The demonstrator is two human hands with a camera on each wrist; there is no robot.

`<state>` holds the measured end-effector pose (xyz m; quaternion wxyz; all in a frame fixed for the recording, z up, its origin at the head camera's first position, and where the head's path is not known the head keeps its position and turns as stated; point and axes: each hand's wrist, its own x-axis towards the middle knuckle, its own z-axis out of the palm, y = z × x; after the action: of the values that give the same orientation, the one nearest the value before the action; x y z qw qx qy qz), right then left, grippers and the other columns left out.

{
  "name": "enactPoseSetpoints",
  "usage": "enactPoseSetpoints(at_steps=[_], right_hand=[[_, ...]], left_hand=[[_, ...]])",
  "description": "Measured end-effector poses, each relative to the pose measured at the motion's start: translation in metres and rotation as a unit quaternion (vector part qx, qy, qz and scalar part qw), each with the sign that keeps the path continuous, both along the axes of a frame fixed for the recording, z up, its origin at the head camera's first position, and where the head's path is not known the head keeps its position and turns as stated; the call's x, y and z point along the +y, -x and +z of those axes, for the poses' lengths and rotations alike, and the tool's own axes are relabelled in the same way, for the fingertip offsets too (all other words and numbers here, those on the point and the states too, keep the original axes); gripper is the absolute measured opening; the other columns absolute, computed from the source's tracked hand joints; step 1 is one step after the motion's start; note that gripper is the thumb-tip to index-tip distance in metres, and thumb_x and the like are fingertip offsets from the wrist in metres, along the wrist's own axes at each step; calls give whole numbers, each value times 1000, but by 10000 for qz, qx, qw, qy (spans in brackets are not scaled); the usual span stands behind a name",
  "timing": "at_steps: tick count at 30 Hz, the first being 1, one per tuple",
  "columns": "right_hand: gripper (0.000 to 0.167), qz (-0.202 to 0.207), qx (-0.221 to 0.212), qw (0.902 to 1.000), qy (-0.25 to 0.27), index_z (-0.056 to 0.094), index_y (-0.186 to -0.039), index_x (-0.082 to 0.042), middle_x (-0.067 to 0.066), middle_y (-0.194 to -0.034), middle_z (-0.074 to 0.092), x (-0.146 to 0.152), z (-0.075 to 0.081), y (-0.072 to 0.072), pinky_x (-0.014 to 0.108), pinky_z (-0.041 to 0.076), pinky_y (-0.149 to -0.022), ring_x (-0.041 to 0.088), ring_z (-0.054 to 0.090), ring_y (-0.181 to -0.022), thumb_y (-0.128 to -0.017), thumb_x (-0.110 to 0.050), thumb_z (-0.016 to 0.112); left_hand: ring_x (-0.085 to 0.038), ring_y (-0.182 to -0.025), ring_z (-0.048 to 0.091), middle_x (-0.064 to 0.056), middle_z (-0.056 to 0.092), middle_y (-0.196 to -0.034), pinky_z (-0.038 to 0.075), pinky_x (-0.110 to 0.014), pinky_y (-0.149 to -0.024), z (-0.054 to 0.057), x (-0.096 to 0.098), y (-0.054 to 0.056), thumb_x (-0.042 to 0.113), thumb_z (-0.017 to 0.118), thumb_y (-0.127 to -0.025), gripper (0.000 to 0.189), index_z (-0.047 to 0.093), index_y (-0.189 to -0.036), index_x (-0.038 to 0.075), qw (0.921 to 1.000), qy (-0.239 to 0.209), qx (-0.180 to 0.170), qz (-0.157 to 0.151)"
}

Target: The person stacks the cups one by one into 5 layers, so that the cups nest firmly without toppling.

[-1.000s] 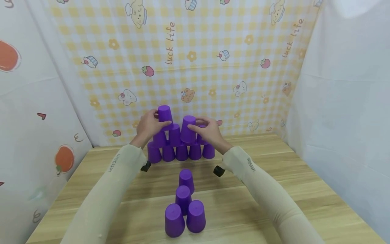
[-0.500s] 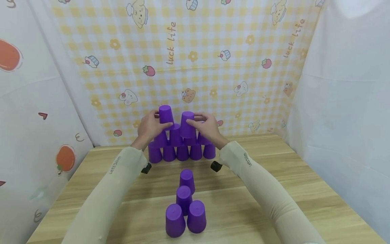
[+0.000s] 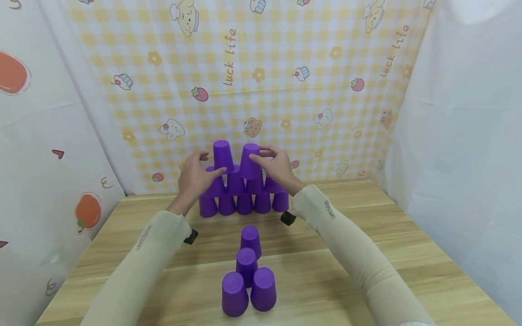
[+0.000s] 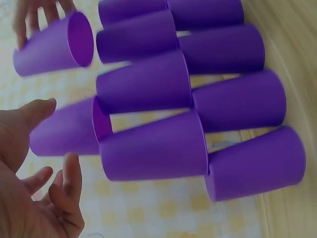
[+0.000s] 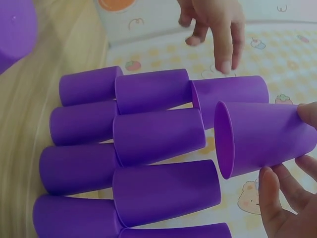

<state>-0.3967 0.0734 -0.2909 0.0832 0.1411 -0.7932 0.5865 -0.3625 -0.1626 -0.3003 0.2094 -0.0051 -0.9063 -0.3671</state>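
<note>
Upside-down purple cups form a stacked wall at the back of the table, with a bottom row (image 3: 244, 205) and a second row (image 3: 235, 182) of several each. One third-tier cup (image 3: 222, 156) rests across the left end of the second row. My left hand (image 3: 193, 175) is spread around that cup; gaps show between its fingers and the cup (image 4: 67, 130) in the left wrist view. My right hand (image 3: 280, 168) pinches another purple cup (image 5: 267, 138) between thumb and fingers. In the right wrist view this held cup hangs clear of the second row, mouth downward in the head view.
Several more inverted purple cups (image 3: 234, 294) stand grouped on the wooden table (image 3: 326, 271) nearer to me. A yellow checked cloth (image 3: 261, 104) hangs behind the wall, with white cloth (image 3: 456, 136) at the sides.
My left hand has let go of the third-tier cup and drawn slightly left and down. The right hand has raised its cup off the second row, up and slightly left.
</note>
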Motion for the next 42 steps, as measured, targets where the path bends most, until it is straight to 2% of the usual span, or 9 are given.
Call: enactPoseSetpoints(at_steps=[6, 10, 14, 22, 27, 33, 36, 42], right_hand=[[53, -107, -10, 9999, -22, 65, -128, -19, 4, -118, 70, -4, 2, 1, 38, 57, -80, 20, 67, -98, -84, -45, 78], [53, -87, 61, 9999, -30, 65, -128, -20, 4, -119, 69, -7, 5, -1, 37, 57, -77, 21, 67, -95, -83, -45, 78], [51, 20, 158, 9999, 34, 65, -127, -20, 6, -120, 68, -10, 7, -1, 39, 58, -76, 22, 68, -95, -84, -43, 78], [51, -75, 245, 9996, -122, 64, -129, -18, 7, -122, 68, -15, 7, 5, 39, 56, -86, 22, 66, -105, -85, -41, 77], [52, -55, 186, 9997, -114, 63, -130, -16, 8, -122, 68, -21, 8, 7, 39, 56, -85, 24, 66, -105, -86, -39, 78], [51, -39, 229, 9997, -88, 62, -129, -14, 9, -121, 68, -24, 5, 11, 39, 57, -85, 25, 66, -106, -86, -36, 78], [51, -46, 228, 9997, -101, 62, -130, -13, 10, -122, 68, -24, 2, 14, 39, 57, -85, 25, 67, -106, -86, -36, 78], [53, -55, 208, 9997, -138, 61, -132, -14, 9, -124, 67, -23, 1, 19, 38, 57, -86, 23, 68, -105, -87, -38, 76]], left_hand=[[-34, -113, 59, -13, 61, -128, 51, -50, -88, -8, 5, -18, 44, 81, -81, 71, 53, -134, 7, 9985, -283, 44, -458], [-32, -105, 62, -13, 62, -129, 52, -47, -85, -14, 6, -27, 43, 81, -81, 69, 53, -133, 6, 9962, -482, -6, -730], [-29, -98, 64, -13, 62, -130, 55, -43, -81, -19, 7, -35, 41, 81, -81, 68, 53, -132, 6, 9947, -623, -62, -820], [-35, -102, 67, -17, 60, -132, 58, -44, -81, -29, 8, -46, 38, 82, -80, 69, 54, -132, 3, 9904, -821, -290, -1072], [-38, -105, 66, -19, 59, -134, 59, -42, -79, -34, 9, -51, 37, 84, -79, 70, 54, -133, 2, 9874, -924, -379, -1227], [-32, -101, 68, -15, 59, -135, 59, -39, -76, -41, 18, -58, 40, 84, -78, 70, 56, -133, 6, 9848, -778, -633, -1415], [-29, -100, 68, -14, 60, -134, 59, -38, -76, -47, 25, -61, 42, 85, -76, 72, 57, -133, 7, 9810, -766, -860, -1560], [-25, -96, 69, -11, 64, -129, 58, -37, -79, -57, 39, -65, 41, 87, -74, 70, 59, -129, 9, 9671, -628, -1219, -2141]])
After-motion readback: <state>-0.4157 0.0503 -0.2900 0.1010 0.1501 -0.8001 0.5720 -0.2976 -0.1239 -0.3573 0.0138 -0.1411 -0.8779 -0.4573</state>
